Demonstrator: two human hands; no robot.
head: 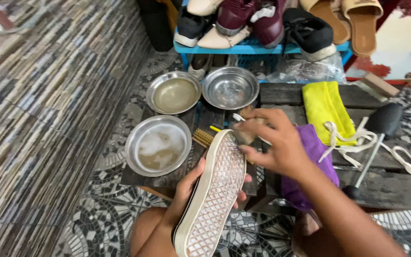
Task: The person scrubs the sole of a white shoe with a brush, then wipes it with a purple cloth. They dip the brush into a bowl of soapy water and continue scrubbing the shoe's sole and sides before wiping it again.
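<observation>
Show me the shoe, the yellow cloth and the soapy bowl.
shoe [215, 190]: head view, middle of the patterned sole.
yellow cloth [327, 109]: head view, centre of the folded cloth.
soapy bowl [132, 143]: head view, left metal rim.

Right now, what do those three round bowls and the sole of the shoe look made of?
The three bowls look like polished metal, probably steel: silvery and reflective. The shoe sole, held by the left hand, looks like off-white rubber with a moulded diamond grid.
</observation>
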